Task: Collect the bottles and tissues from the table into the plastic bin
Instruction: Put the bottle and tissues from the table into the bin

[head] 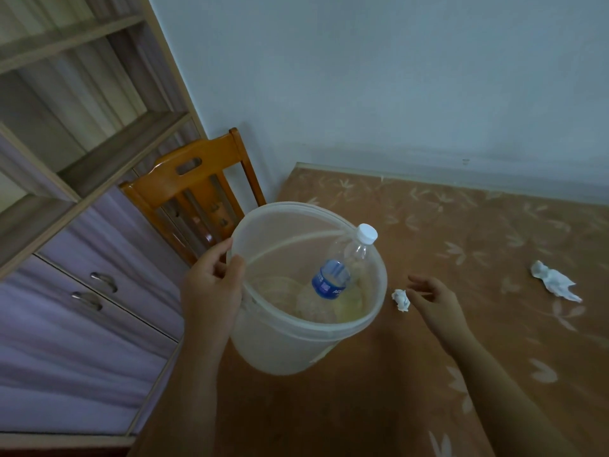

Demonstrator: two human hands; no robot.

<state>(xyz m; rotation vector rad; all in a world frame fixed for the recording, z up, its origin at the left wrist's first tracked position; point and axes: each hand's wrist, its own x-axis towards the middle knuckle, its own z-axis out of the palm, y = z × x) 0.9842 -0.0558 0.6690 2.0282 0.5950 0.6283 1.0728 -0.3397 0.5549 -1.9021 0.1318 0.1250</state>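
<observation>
A translucent white plastic bin is held tilted over the table's left part. My left hand grips its near-left rim, thumb inside. A clear bottle with a blue label and white cap leans inside the bin, its cap poking above the right rim. Another clear bottle lies deeper in the bin, hard to make out. A small crumpled tissue lies on the table just right of the bin. My right hand hovers open beside it, fingertips almost touching it. A larger crumpled tissue lies further right.
The table has a brown cloth with a pale leaf pattern and meets a blue-grey wall at the back. An orange wooden chair stands behind the bin. Shelves and purple drawers fill the left side.
</observation>
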